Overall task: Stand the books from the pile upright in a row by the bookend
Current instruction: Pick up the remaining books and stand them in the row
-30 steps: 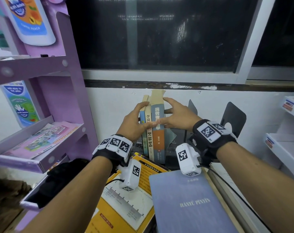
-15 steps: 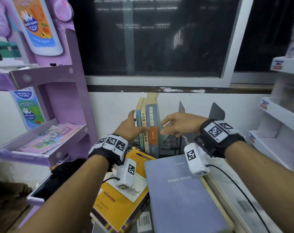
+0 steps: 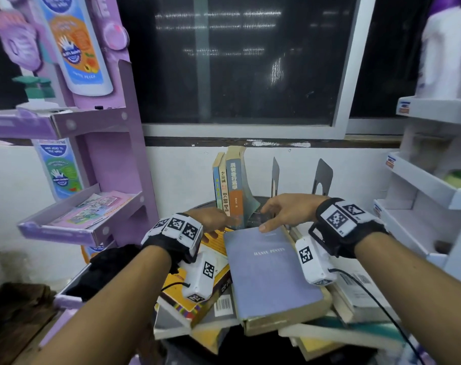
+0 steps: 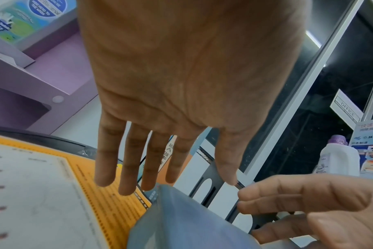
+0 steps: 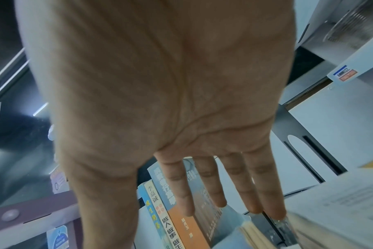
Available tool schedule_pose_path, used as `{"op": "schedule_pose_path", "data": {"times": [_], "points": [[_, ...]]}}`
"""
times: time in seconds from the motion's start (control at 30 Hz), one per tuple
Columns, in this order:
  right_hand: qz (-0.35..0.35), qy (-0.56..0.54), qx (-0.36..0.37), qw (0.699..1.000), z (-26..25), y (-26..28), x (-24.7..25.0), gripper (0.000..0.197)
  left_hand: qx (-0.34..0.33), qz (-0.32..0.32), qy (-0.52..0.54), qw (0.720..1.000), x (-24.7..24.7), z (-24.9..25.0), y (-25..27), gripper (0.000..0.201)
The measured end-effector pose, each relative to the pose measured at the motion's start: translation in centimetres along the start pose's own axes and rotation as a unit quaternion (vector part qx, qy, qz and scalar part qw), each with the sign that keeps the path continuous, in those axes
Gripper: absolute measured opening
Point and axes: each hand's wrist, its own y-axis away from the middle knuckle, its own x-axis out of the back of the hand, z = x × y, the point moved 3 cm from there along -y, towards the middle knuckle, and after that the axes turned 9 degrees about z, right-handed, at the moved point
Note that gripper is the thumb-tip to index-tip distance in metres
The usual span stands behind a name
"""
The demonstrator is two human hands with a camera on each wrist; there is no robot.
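Note:
Three books (image 3: 230,185) stand upright in a row on the dark surface, left of two black bookends (image 3: 321,177). In front lies the pile, topped by a blue-grey book (image 3: 271,272) beside a yellow book (image 3: 182,288). My left hand (image 3: 219,225) hovers open over the yellow book, fingers straight toward the row. My right hand (image 3: 266,217) is open at the blue-grey book's far edge, thumb resting on its cover. The left wrist view shows my left hand (image 4: 170,168) above the blue-grey book's corner (image 4: 181,219). In the right wrist view my right hand's fingers (image 5: 241,185) point past the row (image 5: 187,227).
A purple display shelf (image 3: 113,159) stands close on the left, with a black object (image 3: 103,270) on its lower tray. White shelving (image 3: 421,180) stands on the right. Behind the row are a white wall and a dark window (image 3: 237,61). More books (image 3: 356,293) lie lower in the pile.
Both hands have left the standing books and dropped back toward the pile. My right thumb now rests on the blue-grey book. The row stays upright unsupported.

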Motion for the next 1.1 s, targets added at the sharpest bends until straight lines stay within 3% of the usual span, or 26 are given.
{"op": "schedule_pose_path", "data": {"times": [0.13, 0.27, 0.9, 1.1], "points": [[-0.011, -0.008, -0.014, 1.0, 0.2, 1.0, -0.6, 0.076, 0.016, -0.027, -0.011, 0.999, -1.1, -0.4, 0.5, 0.065], [-0.019, -0.005, -0.029, 0.999, 0.5, 1.7, -1.1, 0.077, 0.015, -0.054, -0.022, 0.998, -1.9, -0.5, 1.1, 0.061], [-0.004, 0.011, -0.063, 0.998, 1.1, 2.3, -2.1, 0.095, 0.031, 0.014, 0.04, 0.999, -3.3, -1.6, -0.2, 0.069], [0.026, -0.008, -0.056, 0.998, 1.0, 2.5, -1.6, 0.093, 0.037, -0.016, 0.165, 0.985, -3.1, -2.1, 0.4, 0.061]]}}
